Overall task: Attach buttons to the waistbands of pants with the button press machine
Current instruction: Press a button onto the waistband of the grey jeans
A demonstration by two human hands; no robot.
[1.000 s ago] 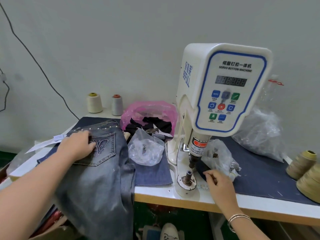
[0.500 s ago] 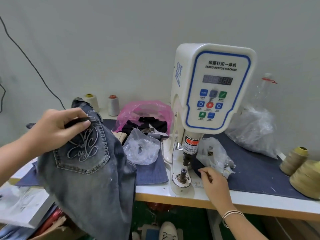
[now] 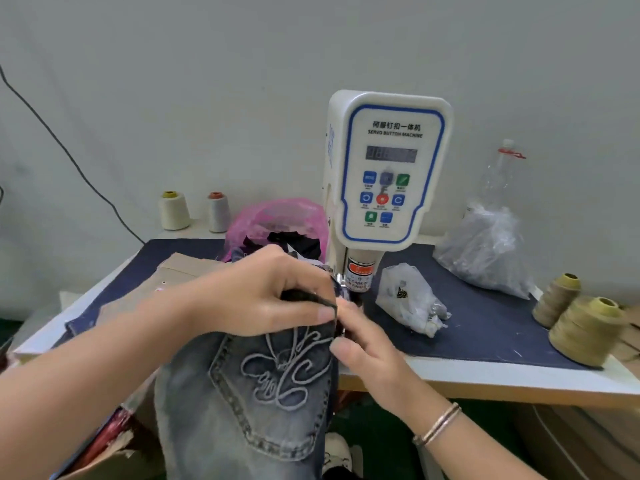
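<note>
1. Jeans point(image 3: 249, 386), grey-blue washed denim with a pale embroidered back pocket point(image 3: 277, 372), hanging over the front edge of the work table point(image 3: 485, 372) and draping down toward the floor.
2. Left hand point(image 3: 263, 292) clenched around the top edge of the jeans, thumb pinching the dark waistband fabric, raised just in front of the servo button machine point(image 3: 384, 174).
3. Right hand point(image 3: 367, 348) touching the same edge from the right, fingertips tucked against the waistband; whether pinching the cloth or only guiding it, cannot tell.
4. Waistband end directed toward the machine's press head point(image 3: 358, 271); lower die hidden behind the hands, so exact alignment unknown.
5. Long axis of the jeans running roughly vertical, waist up at the hands, legs trailing down out of view.
6. Handling, as a judgement: denim soft and floppy yet fairly heavy, likely to drag itself off the table; not slippery, not fragile.
7. Best hold, as a judgement: both sides of the button spot on the thick, stiffer waistband, kept taut and flat, fingers clear of the press.
8. Nearby: clear bag of small hardware point(image 3: 408, 299) just right of the machine, pink bag point(image 3: 277, 216) behind, thread cones point(image 3: 585, 334) at far right.
</note>
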